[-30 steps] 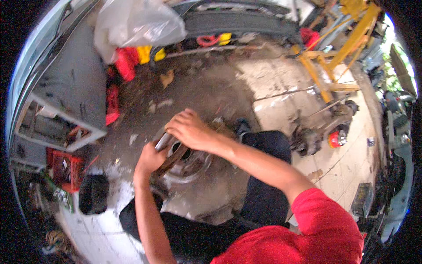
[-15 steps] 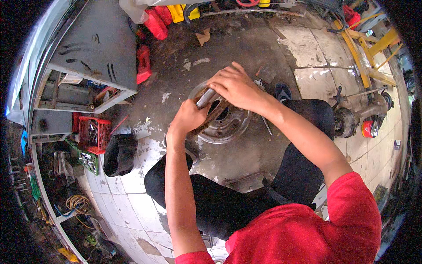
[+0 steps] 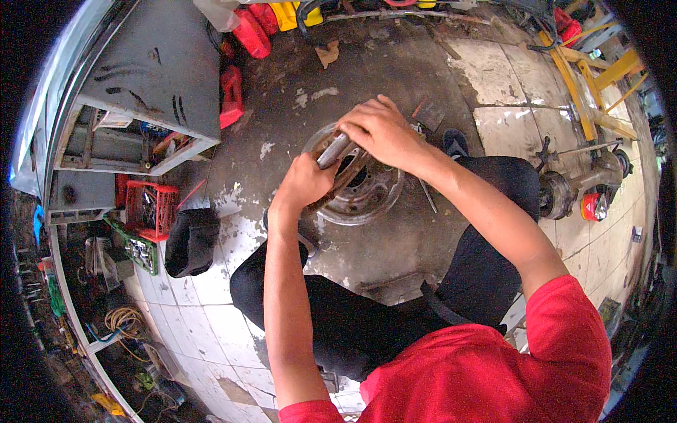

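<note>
Both my hands are closed round a curved metal brake shoe (image 3: pixel 334 151) with a grey outer band and a rusty inner side. My left hand (image 3: pixel 303 185) grips its near left end. Over its far end lies my right hand (image 3: pixel 377 132), fingers curled on it, the thumb toward the grey band. My fingers hide much of the shoe's ends. Beneath it, a dirty silver wheel rim (image 3: pixel 377 201) lies flat on the floor between my knees, partly covered by the shoe and my hands.
To the right of my leg stands an axle (image 3: pixel 585 180) beside a red can (image 3: pixel 592 207). A thin metal tool (image 3: pixel 428 197) lies right of the rim. Left are a grey metal cabinet (image 3: pixel 159 70), a red crate (image 3: pixel 149 206) and a green tray (image 3: pixel 141 250). A yellow frame (image 3: pixel 578 88) stands far right.
Both hands keep their hold on the brake shoe, which seems tilted slightly, showing its grey band at a different angle. The whole view has shifted a little.
</note>
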Motion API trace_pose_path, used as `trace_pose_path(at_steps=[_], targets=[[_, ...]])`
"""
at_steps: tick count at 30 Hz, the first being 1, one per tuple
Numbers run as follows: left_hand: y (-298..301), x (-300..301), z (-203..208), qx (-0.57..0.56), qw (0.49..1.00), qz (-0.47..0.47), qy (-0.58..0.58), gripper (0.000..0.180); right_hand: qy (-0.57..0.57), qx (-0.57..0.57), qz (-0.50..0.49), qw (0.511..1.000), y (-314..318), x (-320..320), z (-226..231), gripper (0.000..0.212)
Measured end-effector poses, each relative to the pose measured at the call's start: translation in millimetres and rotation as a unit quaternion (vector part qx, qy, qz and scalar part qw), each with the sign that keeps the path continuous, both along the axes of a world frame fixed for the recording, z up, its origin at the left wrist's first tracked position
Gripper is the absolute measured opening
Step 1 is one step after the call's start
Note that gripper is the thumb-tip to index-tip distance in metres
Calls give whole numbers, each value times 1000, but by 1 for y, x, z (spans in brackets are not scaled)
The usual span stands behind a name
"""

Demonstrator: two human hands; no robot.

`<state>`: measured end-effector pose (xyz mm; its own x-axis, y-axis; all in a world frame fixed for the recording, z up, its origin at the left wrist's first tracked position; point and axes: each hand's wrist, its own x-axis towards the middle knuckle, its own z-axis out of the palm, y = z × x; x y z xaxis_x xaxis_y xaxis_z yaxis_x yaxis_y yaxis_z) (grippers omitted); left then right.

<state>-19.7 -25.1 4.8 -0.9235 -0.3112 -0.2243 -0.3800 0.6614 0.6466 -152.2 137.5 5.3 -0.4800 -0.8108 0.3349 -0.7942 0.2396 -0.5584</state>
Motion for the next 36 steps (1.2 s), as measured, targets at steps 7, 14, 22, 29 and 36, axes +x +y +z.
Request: trace_pose_path(at_steps=[7,14,22,29,36], targets=[[3,-1,-2,4,1000,-9,-4,39,119,-41,2,992,-8,31,-9,19],[-3,-3,7,-16,997,-1,-79,39,73,13,-42,996,-1,-2,-11,20],[6,-2,16,-2,998,-2,-67,41,64,-19,21,998,-6,9,-11,24],[0,-2,12,-13,999,26,-26,42,-60,58,-29,996,0,-28,-10,29],[-6,-3,-2,16,999,-9,-30,38,63,-11,12,998,-6,-4,-11,40]])
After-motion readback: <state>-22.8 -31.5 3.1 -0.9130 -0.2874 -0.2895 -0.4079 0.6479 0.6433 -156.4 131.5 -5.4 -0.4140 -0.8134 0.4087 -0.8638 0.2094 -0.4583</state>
